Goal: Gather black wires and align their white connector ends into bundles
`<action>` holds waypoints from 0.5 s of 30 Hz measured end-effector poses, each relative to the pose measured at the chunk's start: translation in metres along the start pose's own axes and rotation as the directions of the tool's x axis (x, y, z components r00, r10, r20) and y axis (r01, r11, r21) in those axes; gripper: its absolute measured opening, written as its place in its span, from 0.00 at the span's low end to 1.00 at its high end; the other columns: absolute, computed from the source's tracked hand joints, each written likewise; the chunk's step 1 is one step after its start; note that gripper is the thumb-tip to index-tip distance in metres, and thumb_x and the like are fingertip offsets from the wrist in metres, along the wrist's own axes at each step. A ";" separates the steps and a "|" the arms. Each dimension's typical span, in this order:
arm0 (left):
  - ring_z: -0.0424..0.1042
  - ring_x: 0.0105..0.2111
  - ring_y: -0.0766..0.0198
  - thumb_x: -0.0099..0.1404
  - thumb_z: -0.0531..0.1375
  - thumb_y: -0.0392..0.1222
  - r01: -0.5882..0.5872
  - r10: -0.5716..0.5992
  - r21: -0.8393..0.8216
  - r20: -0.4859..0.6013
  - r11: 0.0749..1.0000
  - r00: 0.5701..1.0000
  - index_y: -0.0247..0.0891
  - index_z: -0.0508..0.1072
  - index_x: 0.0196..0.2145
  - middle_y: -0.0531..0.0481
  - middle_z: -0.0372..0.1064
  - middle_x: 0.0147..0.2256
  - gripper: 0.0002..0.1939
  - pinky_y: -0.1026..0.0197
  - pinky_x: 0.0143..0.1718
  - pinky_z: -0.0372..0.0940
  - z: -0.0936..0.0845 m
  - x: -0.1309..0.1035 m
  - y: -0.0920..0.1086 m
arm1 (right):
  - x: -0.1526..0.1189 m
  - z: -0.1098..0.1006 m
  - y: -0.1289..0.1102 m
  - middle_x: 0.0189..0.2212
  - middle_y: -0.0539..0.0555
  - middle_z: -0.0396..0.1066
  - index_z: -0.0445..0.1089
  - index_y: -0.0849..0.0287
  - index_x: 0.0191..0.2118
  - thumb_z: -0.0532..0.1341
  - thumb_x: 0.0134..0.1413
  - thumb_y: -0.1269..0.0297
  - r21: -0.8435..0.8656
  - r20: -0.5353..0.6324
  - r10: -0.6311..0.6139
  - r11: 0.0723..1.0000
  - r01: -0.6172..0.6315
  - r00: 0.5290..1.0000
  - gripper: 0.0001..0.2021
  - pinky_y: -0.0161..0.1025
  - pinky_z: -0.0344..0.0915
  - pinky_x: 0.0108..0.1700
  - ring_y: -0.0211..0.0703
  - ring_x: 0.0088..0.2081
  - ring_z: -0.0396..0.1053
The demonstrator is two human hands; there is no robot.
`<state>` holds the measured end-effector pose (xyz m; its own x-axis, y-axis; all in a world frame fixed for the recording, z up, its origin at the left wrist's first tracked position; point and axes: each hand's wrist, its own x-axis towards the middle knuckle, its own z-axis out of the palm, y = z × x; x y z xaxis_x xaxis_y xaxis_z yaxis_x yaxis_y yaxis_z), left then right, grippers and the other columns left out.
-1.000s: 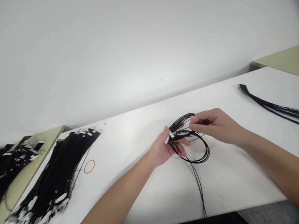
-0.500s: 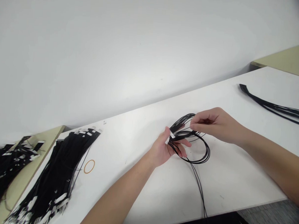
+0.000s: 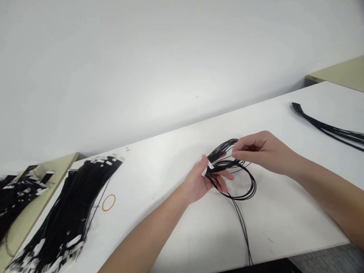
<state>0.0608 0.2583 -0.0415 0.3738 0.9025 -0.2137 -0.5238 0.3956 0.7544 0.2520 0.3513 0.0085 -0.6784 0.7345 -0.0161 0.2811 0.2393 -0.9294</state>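
Note:
A coiled bundle of thin black cables [image 3: 251, 180] with white connectors [image 3: 210, 165] is held over the white table, a little right of centre. My left hand [image 3: 200, 179] grips the bundle near its connectors, thumb on top and the other fingers beneath the loops. My right hand [image 3: 254, 149] is closed at the upper right of the coil, its fingertips pinched on the black cables. Loose cable ends [image 3: 241, 221] hang from the coil toward the table's front edge.
An orange rubber band [image 3: 108, 202] lies on the white table [image 3: 131, 182]. Left of it is a large pile of black cables [image 3: 73, 204] with white ends. More cables [image 3: 13, 197] lie at the far left. Another black bundle [image 3: 336, 131] rests at the right.

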 end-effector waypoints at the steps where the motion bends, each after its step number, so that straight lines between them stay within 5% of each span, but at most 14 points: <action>1: 0.71 0.26 0.60 0.64 0.45 0.62 -0.001 0.001 0.000 0.000 1.000 1.000 0.37 0.59 0.59 0.39 0.72 0.36 0.34 0.60 0.28 0.64 0.000 0.000 0.000 | 0.000 0.000 0.000 0.21 0.51 0.64 0.72 0.58 0.27 0.61 0.51 0.58 0.000 0.001 -0.003 1.000 0.003 1.000 0.10 0.33 0.54 0.24 0.34 0.24 0.57; 15: 0.72 0.26 0.60 0.65 0.43 0.61 -0.002 0.002 0.017 0.026 1.000 1.000 0.39 0.60 0.58 0.40 0.72 0.35 0.32 0.60 0.29 0.64 -0.001 0.000 0.000 | 0.000 0.002 0.001 0.23 0.51 0.65 0.73 0.57 0.28 0.61 0.51 0.56 -0.006 -0.004 0.011 1.000 -0.011 1.000 0.10 0.34 0.55 0.26 0.35 0.25 0.58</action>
<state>0.0602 0.2587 -0.0424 0.3924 0.8986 -0.1961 -0.5113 0.3904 0.7656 0.2504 0.3504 0.0069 -0.6727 0.7395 -0.0245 0.2921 0.2351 -0.9270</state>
